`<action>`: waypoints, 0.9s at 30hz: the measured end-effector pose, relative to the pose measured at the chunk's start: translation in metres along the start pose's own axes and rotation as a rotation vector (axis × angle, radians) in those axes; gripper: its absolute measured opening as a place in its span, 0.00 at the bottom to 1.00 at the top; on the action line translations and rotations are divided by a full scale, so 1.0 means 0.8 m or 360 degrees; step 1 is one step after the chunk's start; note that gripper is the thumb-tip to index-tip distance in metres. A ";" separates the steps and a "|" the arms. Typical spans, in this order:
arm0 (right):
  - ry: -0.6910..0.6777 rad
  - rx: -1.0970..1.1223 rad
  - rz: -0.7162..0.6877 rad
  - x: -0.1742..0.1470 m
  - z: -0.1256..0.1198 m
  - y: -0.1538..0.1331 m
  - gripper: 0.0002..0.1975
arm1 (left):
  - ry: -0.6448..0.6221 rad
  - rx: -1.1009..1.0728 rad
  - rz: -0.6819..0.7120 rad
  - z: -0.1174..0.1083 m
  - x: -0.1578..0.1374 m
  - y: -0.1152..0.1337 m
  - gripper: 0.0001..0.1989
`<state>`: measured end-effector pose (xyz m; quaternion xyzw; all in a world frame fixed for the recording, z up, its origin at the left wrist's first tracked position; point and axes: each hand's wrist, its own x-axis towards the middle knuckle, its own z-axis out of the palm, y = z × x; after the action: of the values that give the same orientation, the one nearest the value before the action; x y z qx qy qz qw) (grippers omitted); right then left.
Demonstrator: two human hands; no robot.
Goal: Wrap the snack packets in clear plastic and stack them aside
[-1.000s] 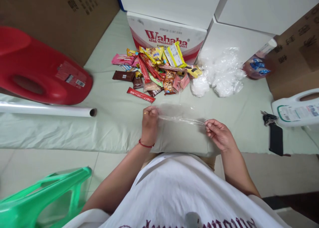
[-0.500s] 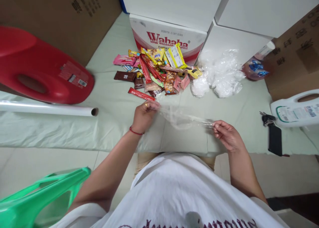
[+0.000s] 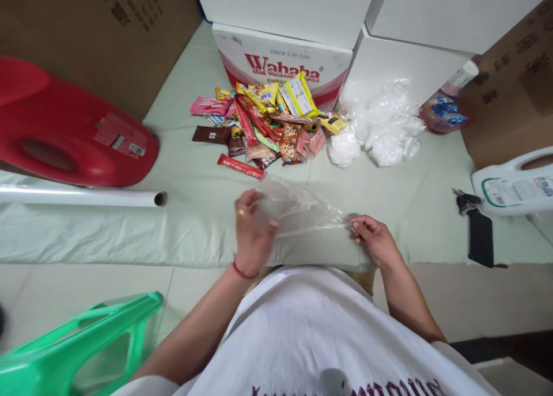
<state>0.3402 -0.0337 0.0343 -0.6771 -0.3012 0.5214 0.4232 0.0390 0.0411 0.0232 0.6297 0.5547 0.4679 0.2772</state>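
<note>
A clear plastic bag (image 3: 302, 208) stretches between my hands above the green-clothed table. My right hand (image 3: 372, 234) pinches its bunched right end between thumb and fingers. At the wide left end is my left hand (image 3: 254, 229), slightly blurred, with thumb and fingers spread apart; whether the fingers are inside the bag's edge I cannot tell. Just beyond the bag lies a red stick-shaped snack packet (image 3: 241, 166). Behind it is a pile of wrapped snacks (image 3: 259, 119), in yellow, red, brown and pink. Crumpled clear plastic bags (image 3: 384, 125) are heaped to the right of the pile.
A white and red Wahaha carton (image 3: 285, 61) stands behind the snacks. On the left are a red jug (image 3: 82, 131) and a white roll (image 3: 86, 195). Keys (image 3: 466, 202), a black phone (image 3: 480, 238) and a white bottle (image 3: 514, 185) lie right. A green stool (image 3: 82, 344) stands below left.
My left hand has gone from pinching the bag to spread fingers and has come nearer to me. The bag's left end has widened. My right hand, still pinching, has shifted slightly left.
</note>
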 end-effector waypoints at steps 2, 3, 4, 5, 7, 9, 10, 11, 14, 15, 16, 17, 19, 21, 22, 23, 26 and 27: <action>-0.0032 -0.0079 -0.0026 0.002 -0.003 0.005 0.23 | -0.0151 0.0304 0.0206 0.012 -0.025 0.022 0.43; -0.0050 -0.0149 -0.0045 0.003 -0.005 0.006 0.23 | -0.0177 0.0443 0.0227 0.019 -0.030 0.028 0.40; -0.0054 -0.0244 -0.0085 0.002 -0.007 0.006 0.23 | -0.0198 0.0542 0.0246 0.026 -0.030 0.032 0.32; -0.0036 -0.0359 -0.0159 0.001 -0.009 0.004 0.23 | -0.0214 0.0617 0.0247 0.032 -0.026 0.032 0.22; 0.0047 -0.0618 -0.0419 -0.007 -0.010 -0.006 0.25 | -0.0279 0.0695 0.0298 0.039 -0.011 0.030 0.10; 0.0153 -0.0884 -0.0795 -0.016 -0.002 -0.023 0.32 | -0.0372 0.0724 0.0440 0.042 0.004 0.028 0.13; 0.0181 -0.1015 -0.0979 -0.020 0.005 -0.033 0.37 | -0.0431 0.0731 0.0532 0.043 0.008 0.029 0.14; 0.0193 -0.1138 -0.1140 -0.021 0.015 -0.041 0.40 | -0.0494 0.0735 0.0616 0.044 0.010 0.031 0.15; 0.0226 -0.1349 -0.1425 -0.005 0.050 -0.057 0.29 | -0.0674 0.0698 0.0710 0.047 0.006 0.040 0.16; 0.0251 -0.1339 -0.1450 0.007 0.061 -0.059 0.22 | -0.0699 0.0651 0.0675 0.046 0.003 0.041 0.16; 0.0272 -0.1291 -0.1448 0.019 0.069 -0.058 0.16 | -0.0699 0.0581 0.0608 0.043 0.001 0.042 0.17; 0.0282 -0.1211 -0.1417 0.032 0.074 -0.057 0.13 | -0.0674 0.0496 0.0507 0.039 -0.001 0.042 0.16; 0.0286 -0.0961 -0.1255 0.053 0.078 -0.052 0.12 | -0.0557 0.0320 0.0219 0.026 -0.004 0.038 0.16; 0.0295 -0.0656 -0.0964 0.067 0.073 -0.048 0.12 | -0.0377 0.0175 -0.0150 0.008 -0.005 0.028 0.15; 0.0299 -0.0506 -0.0791 0.071 0.068 -0.045 0.13 | -0.0276 0.0110 -0.0341 -0.001 -0.006 0.021 0.14; 0.0286 -0.0374 -0.0619 0.073 0.063 -0.042 0.13 | -0.0181 0.0051 -0.0523 -0.011 -0.008 0.013 0.14; 0.0194 -0.0165 -0.0260 0.073 0.046 -0.026 0.15 | -0.0016 -0.0092 -0.0980 -0.038 -0.019 -0.014 0.14; 0.0164 -0.0156 -0.0196 0.070 0.041 -0.019 0.15 | -0.0001 -0.0098 -0.1061 -0.045 -0.024 -0.023 0.14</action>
<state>0.3248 0.0295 0.0189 -0.7030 -0.3453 0.4435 0.4358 -0.0005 0.0206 0.0168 0.4052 0.7157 0.3679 0.4339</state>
